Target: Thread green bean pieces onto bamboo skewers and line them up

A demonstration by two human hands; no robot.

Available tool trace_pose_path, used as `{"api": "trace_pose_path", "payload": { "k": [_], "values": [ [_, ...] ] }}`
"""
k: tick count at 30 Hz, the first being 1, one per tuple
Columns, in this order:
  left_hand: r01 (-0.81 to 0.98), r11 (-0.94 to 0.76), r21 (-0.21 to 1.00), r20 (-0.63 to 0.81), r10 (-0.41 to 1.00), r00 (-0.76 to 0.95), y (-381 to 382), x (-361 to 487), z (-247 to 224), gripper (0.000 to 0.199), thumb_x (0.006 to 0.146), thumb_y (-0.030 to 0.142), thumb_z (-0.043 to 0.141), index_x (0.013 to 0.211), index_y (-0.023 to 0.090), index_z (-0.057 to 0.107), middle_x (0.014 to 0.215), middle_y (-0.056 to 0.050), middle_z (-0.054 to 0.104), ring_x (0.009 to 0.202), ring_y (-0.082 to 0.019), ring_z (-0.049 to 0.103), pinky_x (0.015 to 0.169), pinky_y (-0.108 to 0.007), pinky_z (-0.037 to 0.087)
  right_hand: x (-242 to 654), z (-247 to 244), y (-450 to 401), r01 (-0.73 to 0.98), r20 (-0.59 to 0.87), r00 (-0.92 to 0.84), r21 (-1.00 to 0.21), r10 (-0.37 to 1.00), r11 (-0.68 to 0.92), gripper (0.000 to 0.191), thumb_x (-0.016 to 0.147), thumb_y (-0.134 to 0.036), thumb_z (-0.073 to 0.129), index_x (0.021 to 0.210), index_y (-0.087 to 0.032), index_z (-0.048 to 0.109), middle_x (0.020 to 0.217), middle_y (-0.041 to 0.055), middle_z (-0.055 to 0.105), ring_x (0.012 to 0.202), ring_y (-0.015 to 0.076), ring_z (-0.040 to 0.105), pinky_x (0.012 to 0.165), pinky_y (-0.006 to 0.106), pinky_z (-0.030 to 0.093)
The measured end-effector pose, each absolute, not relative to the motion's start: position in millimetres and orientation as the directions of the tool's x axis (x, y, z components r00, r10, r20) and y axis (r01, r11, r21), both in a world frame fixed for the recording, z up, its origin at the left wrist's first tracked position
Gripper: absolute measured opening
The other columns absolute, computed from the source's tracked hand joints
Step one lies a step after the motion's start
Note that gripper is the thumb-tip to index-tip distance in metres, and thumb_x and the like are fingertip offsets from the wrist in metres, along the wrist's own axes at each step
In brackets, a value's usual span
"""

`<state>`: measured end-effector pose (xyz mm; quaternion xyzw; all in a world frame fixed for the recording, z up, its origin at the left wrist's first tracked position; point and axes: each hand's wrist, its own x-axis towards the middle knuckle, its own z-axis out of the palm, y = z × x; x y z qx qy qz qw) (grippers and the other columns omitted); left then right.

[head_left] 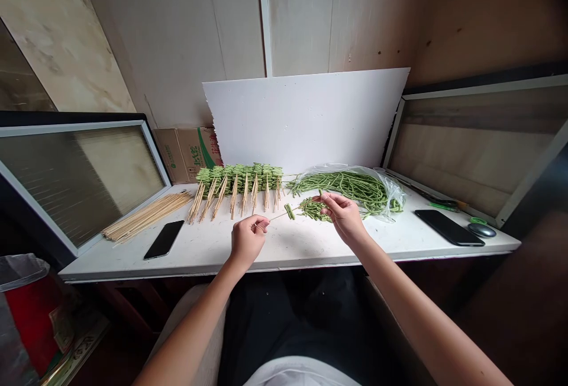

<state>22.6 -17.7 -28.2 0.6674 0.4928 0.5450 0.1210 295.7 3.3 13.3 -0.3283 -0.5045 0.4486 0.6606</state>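
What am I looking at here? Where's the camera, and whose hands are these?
No machine here: one camera worn on a person's head looks down at their two bare hands. The left hand holds a thin bamboo skewer carrying a green bean piece. The right hand pinches another bean piece above a heap of cut beans. On the white table lie bean-loaded skewers, a bundle of bare skewers, and long beans in a plastic bag.

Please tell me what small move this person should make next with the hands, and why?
Probably the right hand should slide the cut bean piece it pinches onto the bamboo skewer in the left hand. That skewer holds only a short cluster near its tip, while the loaded skewers nearby carry much longer rows.
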Motion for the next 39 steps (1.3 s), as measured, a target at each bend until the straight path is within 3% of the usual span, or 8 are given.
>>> {"api": "trace_pose_path", "payload": {
  "k": [6,12,19,25,34,39],
  "values": [
    [0.485,-0.464,0.741,0.57,0.817,-0.09,-17,25,-32,0.019,0.092,0.03,0.064,0.083,0.019,0.077,0.066,-0.004,0.072,0.061,-0.018,0.068,0.061,-0.027,0.052,291,16,-2,-0.244,0.371,0.104,-0.89,0.923,0.385,0.034,0.072,-0.055,0.09,0.085,-0.024,0.082,0.099,0.0086,0.081,0.082,0.0215,0.07,0.067,0.034,0.055],
    [0.384,-0.494,0.78,0.541,0.841,-0.016,-26,35,-25,0.024,0.093,0.03,0.061,0.078,0.018,0.075,0.059,-0.002,0.065,0.054,-0.016,0.063,0.055,-0.025,0.049,277,11,-9,-0.159,0.467,0.006,-0.873,0.884,0.462,0.027,0.079,-0.054,0.086,0.083,-0.027,0.081,0.097,0.0074,0.08,0.092,0.0258,0.072,0.069,0.036,0.056],
    [0.527,-0.535,0.66,0.676,0.729,-0.108,-29,31,-19,0.019,0.094,0.026,0.061,0.083,0.02,0.075,0.069,-0.003,0.073,0.068,-0.02,0.07,0.067,-0.029,0.053,261,4,-14,-0.141,0.435,0.035,-0.889,0.9,0.436,0.033,0.081,-0.057,0.083,0.085,-0.025,0.081,0.098,0.0107,0.079,0.1,0.0297,0.072,0.068,0.037,0.059],
    [0.603,-0.567,0.56,0.757,0.646,-0.095,-33,33,-20,0.019,0.094,0.021,0.059,0.083,0.021,0.075,0.073,-0.004,0.075,0.069,-0.02,0.07,0.068,-0.029,0.053,252,1,-18,-0.155,0.411,0.065,-0.896,0.909,0.417,0.036,0.079,-0.058,0.084,0.086,-0.023,0.08,0.097,0.011,0.08,0.097,0.0293,0.073,0.066,0.036,0.06],
    [0.604,-0.568,0.559,0.749,0.658,-0.075,-34,38,-23,0.02,0.095,0.023,0.059,0.082,0.019,0.074,0.069,-0.001,0.072,0.065,-0.017,0.067,0.066,-0.027,0.05,241,-10,-18,-0.171,0.424,0.043,-0.889,0.904,0.425,0.036,0.077,-0.054,0.085,0.082,-0.02,0.078,0.094,0.0086,0.076,0.08,0.0213,0.068,0.062,0.032,0.058],
    [0.614,-0.571,0.545,0.757,0.649,-0.069,-32,36,-24,0.02,0.095,0.023,0.06,0.083,0.02,0.075,0.07,-0.002,0.073,0.066,-0.017,0.068,0.066,-0.027,0.05,239,-12,-17,-0.175,0.406,0.041,-0.897,0.913,0.406,0.037,0.077,-0.055,0.084,0.082,-0.019,0.078,0.097,0.0096,0.075,0.083,0.0214,0.068,0.061,0.031,0.059]
  ]
}}
